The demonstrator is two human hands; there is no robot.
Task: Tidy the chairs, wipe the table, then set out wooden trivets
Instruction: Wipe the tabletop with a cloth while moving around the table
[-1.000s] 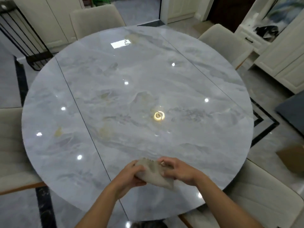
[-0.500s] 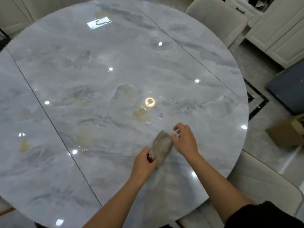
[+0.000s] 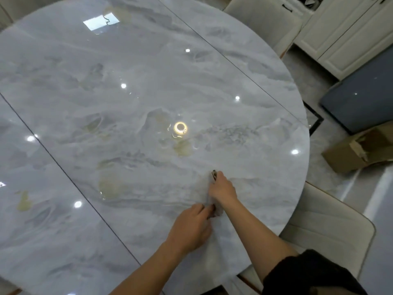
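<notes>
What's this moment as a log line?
step: wipe table | left hand: grips cloth near end | right hand: grips far end | cloth: stretched between them

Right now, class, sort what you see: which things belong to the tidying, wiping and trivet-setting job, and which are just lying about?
In the job: table; cloth, gripped by the left hand and right hand; far chair; near chair.

Lying about: cardboard box on the floor; white cabinets; dark grey panel. No trivets are in view.
</notes>
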